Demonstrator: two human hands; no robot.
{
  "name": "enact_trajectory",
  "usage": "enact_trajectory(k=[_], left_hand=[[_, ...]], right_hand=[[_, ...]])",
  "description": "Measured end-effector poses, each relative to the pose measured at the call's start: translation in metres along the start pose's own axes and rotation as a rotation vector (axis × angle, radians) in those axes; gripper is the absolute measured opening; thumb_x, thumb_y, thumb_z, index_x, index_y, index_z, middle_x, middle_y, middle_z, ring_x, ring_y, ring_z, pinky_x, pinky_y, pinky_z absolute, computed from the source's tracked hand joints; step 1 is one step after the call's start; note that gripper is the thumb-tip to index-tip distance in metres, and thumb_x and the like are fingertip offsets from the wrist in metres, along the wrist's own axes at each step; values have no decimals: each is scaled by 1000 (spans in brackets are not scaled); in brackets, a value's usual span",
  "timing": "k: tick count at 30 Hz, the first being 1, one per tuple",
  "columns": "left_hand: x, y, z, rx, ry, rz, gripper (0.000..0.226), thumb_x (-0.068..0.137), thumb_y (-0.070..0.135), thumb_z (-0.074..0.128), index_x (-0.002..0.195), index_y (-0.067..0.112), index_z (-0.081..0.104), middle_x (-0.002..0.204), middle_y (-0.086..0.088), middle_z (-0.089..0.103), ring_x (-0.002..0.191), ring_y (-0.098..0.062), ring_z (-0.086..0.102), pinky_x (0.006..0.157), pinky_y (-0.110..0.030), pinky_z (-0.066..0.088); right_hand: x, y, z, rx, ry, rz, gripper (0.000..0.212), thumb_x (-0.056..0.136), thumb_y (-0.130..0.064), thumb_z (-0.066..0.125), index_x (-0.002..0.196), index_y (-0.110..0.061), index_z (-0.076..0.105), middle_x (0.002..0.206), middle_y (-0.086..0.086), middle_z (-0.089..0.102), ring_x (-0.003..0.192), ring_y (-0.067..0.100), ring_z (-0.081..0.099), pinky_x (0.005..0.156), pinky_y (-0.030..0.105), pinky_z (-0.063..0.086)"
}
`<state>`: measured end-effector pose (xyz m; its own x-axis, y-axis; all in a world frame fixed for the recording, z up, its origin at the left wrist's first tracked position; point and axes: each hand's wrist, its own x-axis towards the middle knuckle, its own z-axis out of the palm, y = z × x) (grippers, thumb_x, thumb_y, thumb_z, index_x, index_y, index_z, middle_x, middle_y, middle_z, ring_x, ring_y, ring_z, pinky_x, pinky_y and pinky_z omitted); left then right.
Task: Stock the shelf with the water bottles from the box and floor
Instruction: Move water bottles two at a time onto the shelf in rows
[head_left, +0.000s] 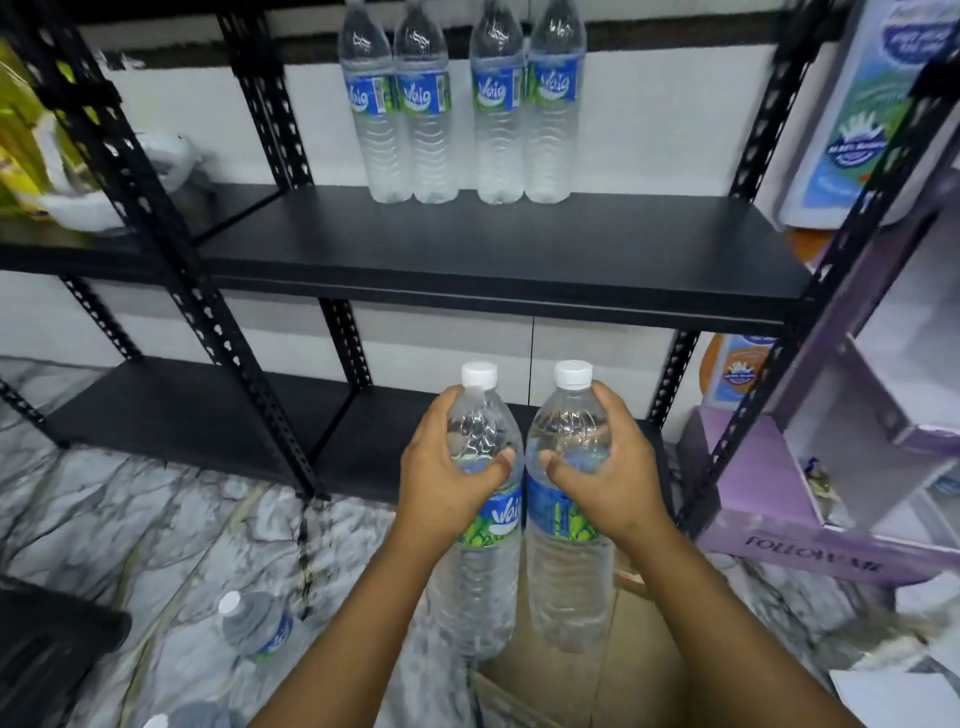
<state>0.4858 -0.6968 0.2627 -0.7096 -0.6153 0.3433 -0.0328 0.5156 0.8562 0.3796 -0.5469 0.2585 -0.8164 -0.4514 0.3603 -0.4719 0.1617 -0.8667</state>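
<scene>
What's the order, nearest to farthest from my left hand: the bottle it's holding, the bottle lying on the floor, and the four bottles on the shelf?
1. Held bottle, gripped by the left hand.
2. Floor bottle, lower left.
3. Shelf bottles, up at the back.

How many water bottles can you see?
8: four standing on the shelf, one in each hand, two on the floor. More may be hidden.

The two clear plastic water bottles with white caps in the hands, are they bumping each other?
Touching. The head view shows the left-hand bottle and the right-hand bottle side by side, their blue-green labels meeting with no gap between them.
</scene>
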Motion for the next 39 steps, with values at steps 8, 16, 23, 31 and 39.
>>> enact_trajectory(k=[8, 16, 23, 31, 39], left_hand=[[37, 42, -19, -40, 8, 119, 69, 72, 22, 82, 118, 51, 40, 107, 10, 64, 95, -4, 63, 78, -11, 47], [88, 63, -55, -125, -7, 274, 69, 69, 28, 81, 125, 42, 44, 113, 6, 64, 99, -11, 64, 85, -25, 52], [140, 78, -89, -155, -13, 348, 75, 72, 22, 82, 136, 28, 44, 117, 3, 62, 94, 0, 60, 73, -1, 43], [190, 104, -116, -206, 2, 413, 65, 73, 16, 81, 118, 40, 41, 102, 8, 60, 82, 8, 57, 64, 3, 39], [235, 123, -109, -245, 60, 435, 61, 75, 23, 80, 124, 35, 45, 107, 10, 59, 87, -3, 58, 70, -4, 42]], right_hand=[[32, -50, -15, 27, 79, -107, 77, 63, -33, 76, 132, -28, 43, 121, -4, 59, 104, 3, 60, 85, 9, 46], [67, -109, -4, -1, 206, -198, 75, 64, -31, 74, 131, -34, 40, 126, -5, 55, 113, 13, 57, 94, 20, 44], [104, -153, 15, -16, 276, -231, 77, 70, -20, 83, 136, -28, 43, 120, -15, 55, 108, 6, 56, 82, -1, 37], [150, -192, 23, -8, 294, -309, 71, 73, -8, 80, 127, -34, 42, 111, -25, 56, 97, -8, 60, 80, 3, 44], [200, -207, 15, -5, 301, -368, 65, 74, 1, 76, 123, -29, 44, 104, -18, 59, 83, -15, 60, 72, 2, 43]])
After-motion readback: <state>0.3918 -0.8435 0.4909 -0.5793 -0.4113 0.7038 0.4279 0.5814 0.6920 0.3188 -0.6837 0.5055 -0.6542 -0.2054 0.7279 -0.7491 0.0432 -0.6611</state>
